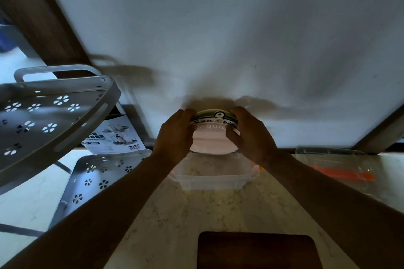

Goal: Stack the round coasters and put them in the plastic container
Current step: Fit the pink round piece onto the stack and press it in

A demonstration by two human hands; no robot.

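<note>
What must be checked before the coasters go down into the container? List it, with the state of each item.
1. Both hands grip the stack of coasters, left hand and right hand on opposite sides: ok.
2. Coaster edges lined up: cannot tell, the fingers cover the sides.
3. Container open: ok.
4. Container holds nothing else: cannot tell, the stack hides part of it.
5. Stack over the opening: ok, roughly over its far part.
6. Container flat on the counter: ok.

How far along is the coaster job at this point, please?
Stacking looks done: both hands, left and right, grip the coaster stack from either side. In hand: they hold it just above the open container. Left: lowering it in and letting go.
</note>
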